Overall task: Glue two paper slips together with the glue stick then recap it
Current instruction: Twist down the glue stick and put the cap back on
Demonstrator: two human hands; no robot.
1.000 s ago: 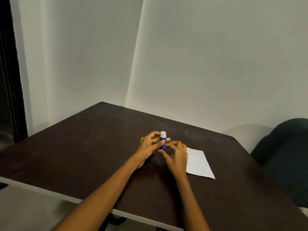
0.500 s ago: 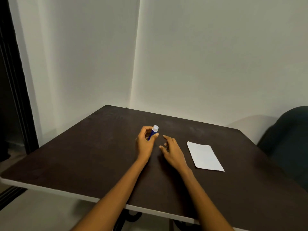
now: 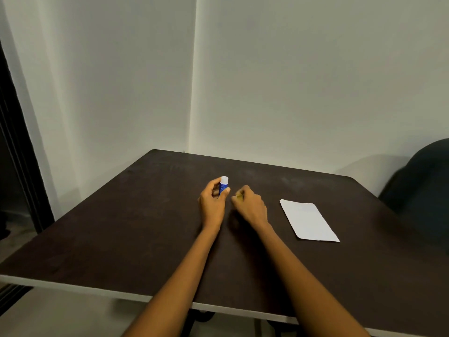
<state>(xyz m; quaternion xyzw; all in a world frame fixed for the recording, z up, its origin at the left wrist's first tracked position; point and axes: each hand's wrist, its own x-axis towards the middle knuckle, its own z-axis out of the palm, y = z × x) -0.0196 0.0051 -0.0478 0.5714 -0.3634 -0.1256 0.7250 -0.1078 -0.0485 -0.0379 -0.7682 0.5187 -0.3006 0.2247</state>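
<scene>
My left hand (image 3: pixel 213 203) grips a blue glue stick (image 3: pixel 223 187) with a white top and holds it upright just above the dark table (image 3: pixel 121 227). My right hand (image 3: pixel 250 206) rests close to its right, apart from the stick. Its fingers are curled around a small yellow piece (image 3: pixel 239 196) that is mostly hidden. A white paper slip (image 3: pixel 308 220) lies flat on the table to the right of my right hand. I cannot tell whether it is one sheet or two stacked.
The table stands in a corner between two pale walls. A dark chair back (image 3: pixel 422 186) rises past the table's right edge. A dark door frame (image 3: pixel 17 154) runs down the left side. The near table edge has a white rim (image 3: pixel 73 287).
My right hand has let go of the glue stick and moved slightly right, then curled its fingers around a yellow piece. My left hand keeps the stick, now held upright.
</scene>
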